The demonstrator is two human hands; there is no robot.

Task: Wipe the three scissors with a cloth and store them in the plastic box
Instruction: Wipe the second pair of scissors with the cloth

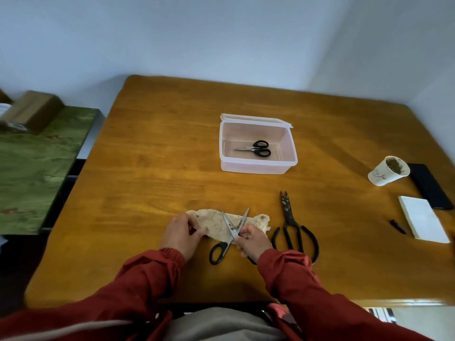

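Home room: wooden table (172, 148) against plain white walls (221, 33), green-covered side surface (37, 163), paper cup (387, 171)

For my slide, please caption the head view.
Right hand holds open scissors over the cloth gripped by left hand; small scissors lie in plastic box.

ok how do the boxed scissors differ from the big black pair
The boxed scissors lie in the plastic box; the big pair lies on the table. The boxed scissors have bright, shut blades; the big pair's are dark, spotted, tips slightly parted. Both have black handles, neither is held.
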